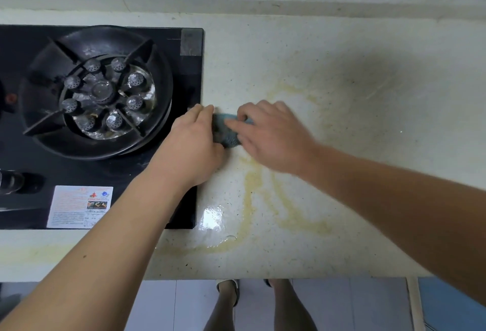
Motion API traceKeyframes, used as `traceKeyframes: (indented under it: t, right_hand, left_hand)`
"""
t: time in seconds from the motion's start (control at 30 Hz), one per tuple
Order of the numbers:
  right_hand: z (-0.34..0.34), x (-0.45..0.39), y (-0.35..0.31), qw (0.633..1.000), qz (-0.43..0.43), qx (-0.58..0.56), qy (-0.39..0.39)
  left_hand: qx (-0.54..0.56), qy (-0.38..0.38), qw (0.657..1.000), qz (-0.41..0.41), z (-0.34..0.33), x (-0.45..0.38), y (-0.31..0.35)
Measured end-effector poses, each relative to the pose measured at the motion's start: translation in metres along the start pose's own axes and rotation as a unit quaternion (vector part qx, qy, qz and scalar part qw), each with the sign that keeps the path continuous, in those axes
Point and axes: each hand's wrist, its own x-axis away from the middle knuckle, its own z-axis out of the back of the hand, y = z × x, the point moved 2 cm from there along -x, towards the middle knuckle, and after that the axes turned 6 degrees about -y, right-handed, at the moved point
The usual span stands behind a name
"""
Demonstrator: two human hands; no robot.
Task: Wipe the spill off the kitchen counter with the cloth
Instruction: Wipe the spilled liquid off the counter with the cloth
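Both bare forearms reach in from the bottom corners and meet over the pale speckled surface [342, 49], just right of the black gas stove [100, 125]. Left hand [193, 144] lies knuckles-up at the stove's right edge, its fingers curled down onto the left side of the blue cloth [227, 131] and gripping it. Right hand [271, 133] comes from the right, slightly blurred, palm down, with its fingers [239, 123] bent over the top and right side of the same cloth. Only a small bunched part of the cloth shows between the two hands, lying on the surface. Yellowish spill [252, 188] streaks run from under the hands toward the front edge, ending in a shiny wet puddle [213, 217] beside the stove's front right corner. Below the edge, two legs in slippers [228, 288] stand on a tiled floor.
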Motion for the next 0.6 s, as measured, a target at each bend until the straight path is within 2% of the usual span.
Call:
traceKeyframes:
  t: [0.03,0.07,0.13,0.2,0.23,0.27,0.3,0.37,0.43,0.47,0.5,0.53,0.6]
  right_hand:
    - [0.004,-0.008,0.02,0.999,-0.029,0.034,-0.008]
    - [0.009,-0.018,0.047,0.993,-0.098,0.067,0.007]
    - [0.025,-0.026,0.108,0.949,-0.302,0.088,0.032]
    - [0.033,-0.019,0.141,0.888,-0.457,0.006,0.054]
    - [0.032,-0.017,0.139,0.875,-0.48,-0.015,0.059]
    - [0.028,-0.018,0.125,0.886,-0.458,-0.014,0.062]
    - [0.021,-0.019,0.101,0.914,-0.399,-0.018,0.071]
    - [0.006,-0.011,0.042,0.97,-0.228,-0.058,0.054]
    - [-0.003,0.003,0.018,0.991,-0.106,-0.077,0.008]
    - [-0.001,0.006,0.031,0.994,-0.092,-0.063,0.003]
    - [0.003,0.006,0.053,0.992,-0.119,-0.027,0.019]
    - [0.01,0.006,0.08,0.981,-0.19,0.0,0.046]
    - [0.024,0.019,0.148,0.914,-0.399,0.022,0.073]
  left_hand:
    - [-0.002,-0.003,1.0,0.003,0.0,0.0,0.001]
    - [-0.005,-0.006,1.0,0.008,-0.001,-0.001,0.001]
    - [-0.022,-0.009,1.0,0.013,-0.002,-0.001,0.002]
    - [-0.038,-0.004,0.999,0.013,-0.001,-0.002,0.006]
    - [-0.039,-0.003,0.999,0.014,-0.001,-0.002,0.008]
    - [-0.034,-0.003,0.999,0.016,0.001,-0.003,0.011]
    - [-0.03,-0.003,0.999,0.019,0.001,-0.004,0.013]
    - [-0.029,-0.006,0.999,0.022,0.0,-0.006,0.016]
    - [-0.043,-0.01,0.999,0.022,-0.005,-0.011,0.017]
    - [-0.052,-0.017,0.998,0.025,-0.007,-0.013,0.018]
    - [-0.059,-0.026,0.997,0.031,-0.008,-0.015,0.019]
    - [-0.064,-0.034,0.997,0.038,-0.008,-0.016,0.019]
    - [-0.074,-0.042,0.996,0.041,-0.007,-0.016,0.02]
